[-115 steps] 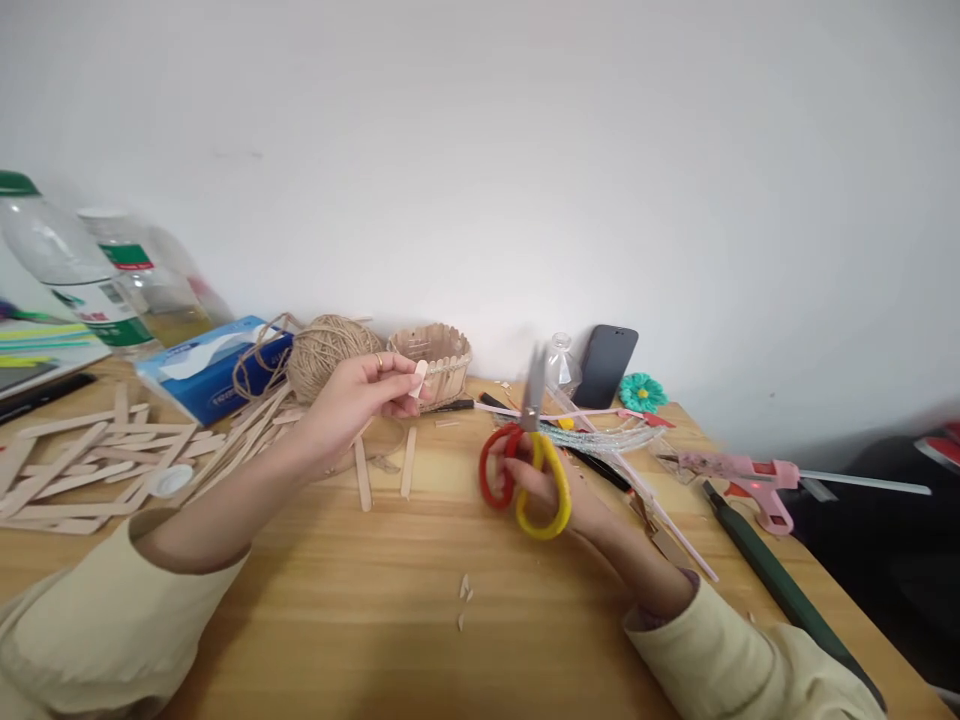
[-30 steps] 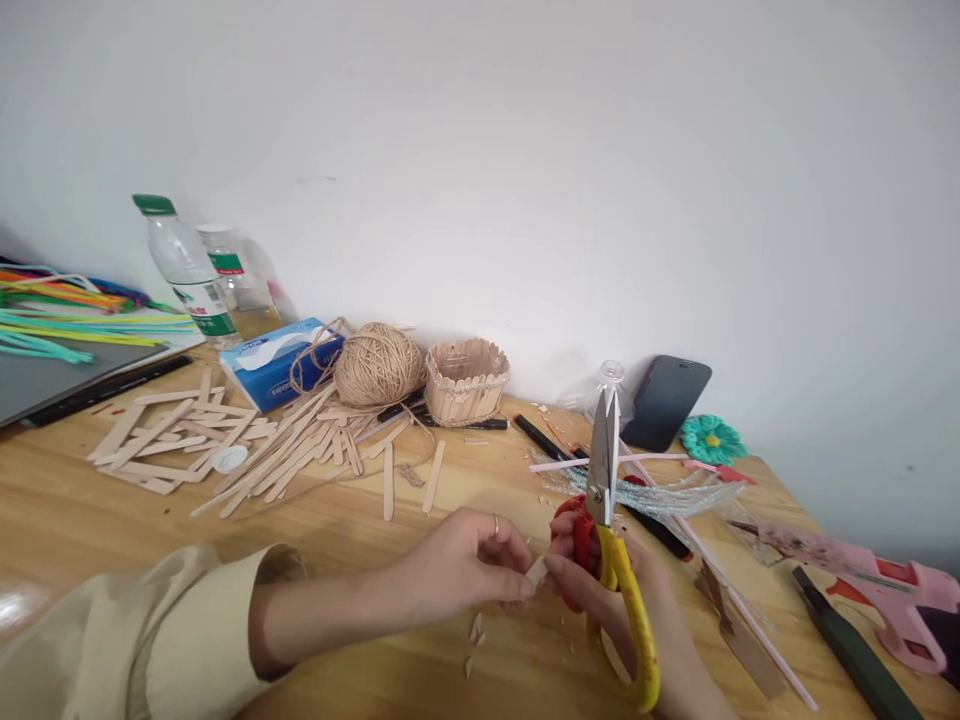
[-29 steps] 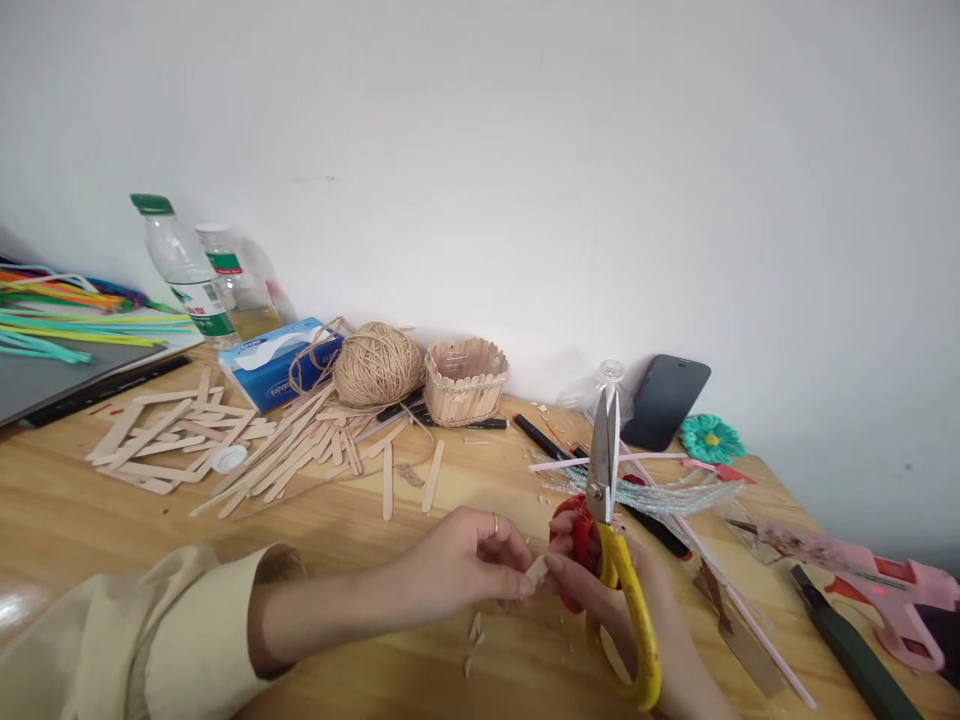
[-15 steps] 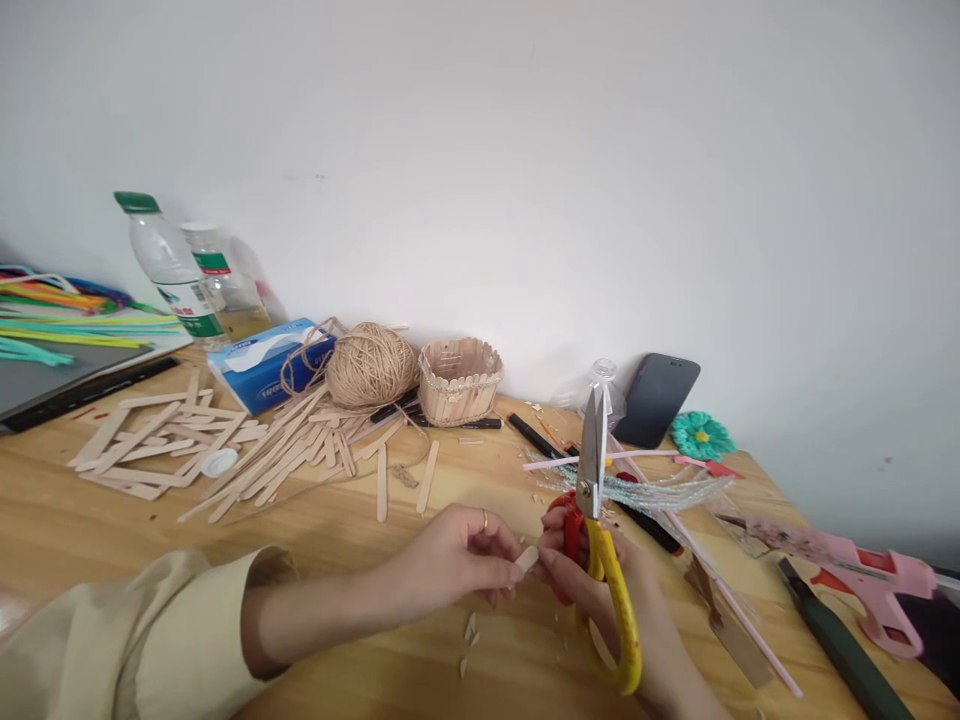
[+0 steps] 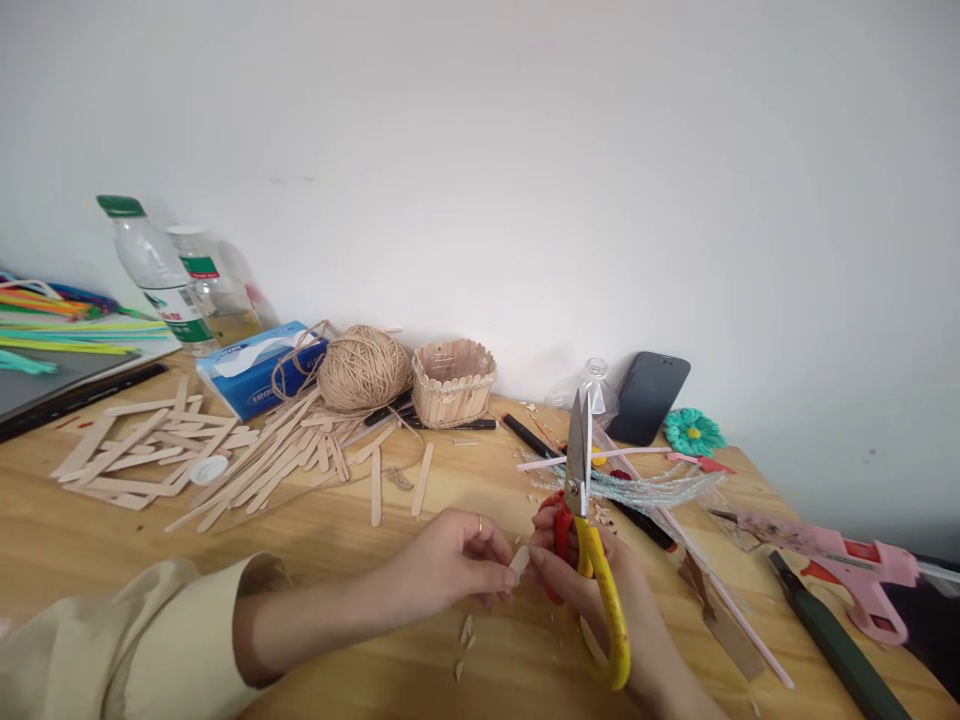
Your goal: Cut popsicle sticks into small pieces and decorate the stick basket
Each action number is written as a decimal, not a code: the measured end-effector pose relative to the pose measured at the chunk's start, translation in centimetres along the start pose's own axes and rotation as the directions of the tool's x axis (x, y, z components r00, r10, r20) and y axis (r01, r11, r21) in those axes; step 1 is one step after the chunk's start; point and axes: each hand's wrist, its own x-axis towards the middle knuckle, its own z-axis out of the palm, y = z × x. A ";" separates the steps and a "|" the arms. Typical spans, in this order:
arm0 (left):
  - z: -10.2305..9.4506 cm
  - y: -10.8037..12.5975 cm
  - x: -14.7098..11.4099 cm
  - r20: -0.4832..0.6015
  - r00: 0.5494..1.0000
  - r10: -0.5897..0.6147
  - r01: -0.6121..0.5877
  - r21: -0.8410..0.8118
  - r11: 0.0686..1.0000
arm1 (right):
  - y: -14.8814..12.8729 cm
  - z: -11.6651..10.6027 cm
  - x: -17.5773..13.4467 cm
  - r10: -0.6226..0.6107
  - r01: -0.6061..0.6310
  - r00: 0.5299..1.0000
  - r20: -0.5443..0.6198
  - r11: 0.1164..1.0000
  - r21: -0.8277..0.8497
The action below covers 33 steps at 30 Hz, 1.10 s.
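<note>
Between thumb and fingers, my left hand (image 5: pixel 465 560) pinches a short piece of craft stick (image 5: pixel 519 563) with a rounded end. My right hand (image 5: pixel 600 580) is closed around scissors (image 5: pixel 579 470) with one red and one yellow handle, their blades pointing up and away from me. The right fingertips come close to the stick piece; whether they touch it I cannot tell. Small wood offcuts (image 5: pixel 466 632) lie on the table below my hands. Two whole craft sticks (image 5: pixel 376 487) lie beyond the left hand.
A heap of craft sticks (image 5: pixel 255 460), a twine ball (image 5: pixel 365 368), a small stick basket (image 5: pixel 453 385) and a tissue pack (image 5: pixel 262 368) stand at the back left. To the right are a phone (image 5: pixel 649 398), beaded strands (image 5: pixel 660 488), a pink glue gun (image 5: pixel 847 565) and a green-handled tool (image 5: pixel 832 630).
The stick piece is tilted more upright, and the right fingertips have drawn slightly back from it. The whole view has shifted a little; the objects on the table lie as before.
</note>
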 end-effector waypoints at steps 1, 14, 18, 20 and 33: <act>0.0 0.1 -0.1 0.001 1.000 -0.006 0.006 -0.002 1.000 | -0.1 0.0 0.0 0.005 -0.005 1.000 -0.010 1.000 -0.009; 0.1 0.4 0.1 -0.040 0.998 -0.052 0.049 -0.067 0.997 | -1.3 0.5 -0.3 0.053 -0.055 0.996 -0.075 0.998 -0.022; -0.1 0.5 0.1 -0.063 0.998 -0.009 0.009 0.014 1.000 | -1.2 0.5 -0.3 0.043 -0.043 0.998 -0.041 0.999 -0.011; -0.2 0.7 0.1 -0.103 0.994 0.018 -0.012 0.056 0.998 | -0.7 0.5 -0.2 0.021 -0.020 1.000 -0.012 0.999 0.040; -0.1 1.2 -0.2 -0.236 0.966 0.102 -0.147 -0.179 0.973 | -0.7 0.8 -0.5 -0.056 0.060 0.997 -0.061 0.996 0.065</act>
